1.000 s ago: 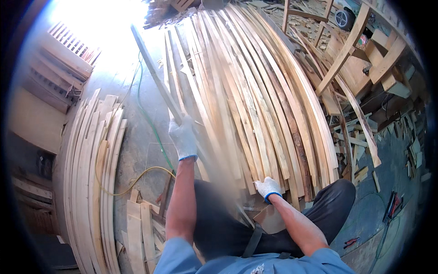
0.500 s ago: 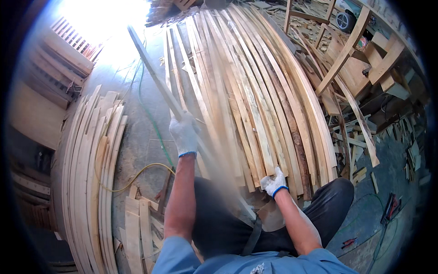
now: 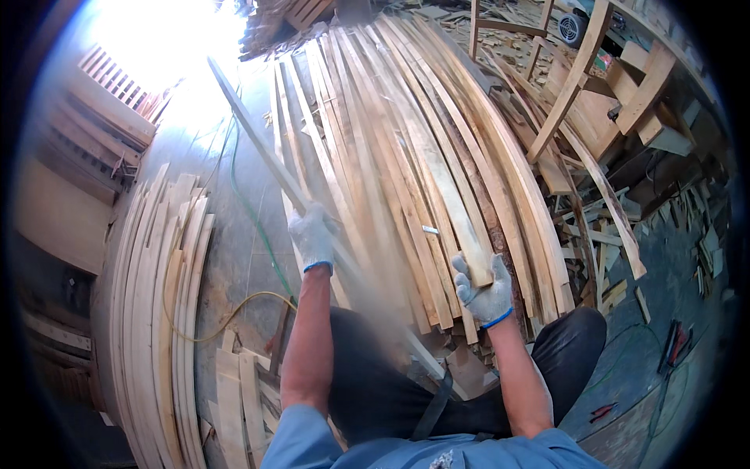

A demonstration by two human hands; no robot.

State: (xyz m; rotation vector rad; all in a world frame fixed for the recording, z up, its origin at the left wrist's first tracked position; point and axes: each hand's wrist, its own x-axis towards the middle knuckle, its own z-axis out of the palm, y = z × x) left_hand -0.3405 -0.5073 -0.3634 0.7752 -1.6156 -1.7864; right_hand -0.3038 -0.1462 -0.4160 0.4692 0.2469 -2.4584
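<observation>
My left hand (image 3: 312,237), in a white knit glove with a blue cuff, is closed around a long wooden strip (image 3: 258,144). That strip slants from the far left down past my lap, and its lower part runs behind a hazy smear. My right hand (image 3: 495,297), gloved alike, grips the near end of another pale wooden strip (image 3: 461,223). This end rests in the palm, raised slightly over its neighbours. Many long strips (image 3: 391,180) lie side by side in front of me, some with rough bark edges. A small white piece (image 3: 430,230) sits on them.
Another stack of strips (image 3: 148,305) lies on the left, with short offcuts (image 3: 228,379) beside it. A green hose (image 3: 254,207) and a yellow hose (image 3: 226,316) cross the floor. Right: a wooden frame (image 3: 574,78), scrap wood, and red-handled pliers (image 3: 601,412).
My right hand has moved away from me and slightly right, lifting the end of a strip it previously touched at the pile's near edge. My left hand keeps its strip, barely shifted.
</observation>
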